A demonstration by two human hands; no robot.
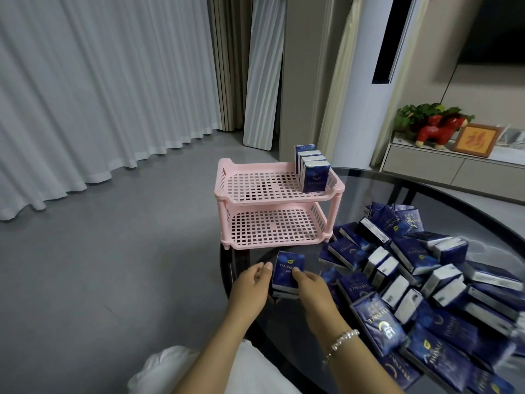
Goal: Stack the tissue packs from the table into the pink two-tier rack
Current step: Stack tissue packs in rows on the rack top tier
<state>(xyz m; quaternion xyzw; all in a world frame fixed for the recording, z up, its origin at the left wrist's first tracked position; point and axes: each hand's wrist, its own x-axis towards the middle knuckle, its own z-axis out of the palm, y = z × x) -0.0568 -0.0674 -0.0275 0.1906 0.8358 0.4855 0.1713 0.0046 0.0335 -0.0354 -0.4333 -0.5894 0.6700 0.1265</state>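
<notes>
Glass counter [369,189]: your hands, left hand [250,285] and right hand [311,285], pinch a small pack stack [287,273] (two, seemingly); next, lift to pink rack [272,200], beside standing packs [312,169].

I note upright blue tissue packs [312,169] in the pink rack's [272,200] top tier; loose pile [426,280] on table.

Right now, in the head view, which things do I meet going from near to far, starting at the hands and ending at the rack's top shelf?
Left hand and right hand → small stack of tissue packs held between them → lower tier of the pink rack, with no packs → upper tier → row of upright tissue packs at its far right corner.
</notes>
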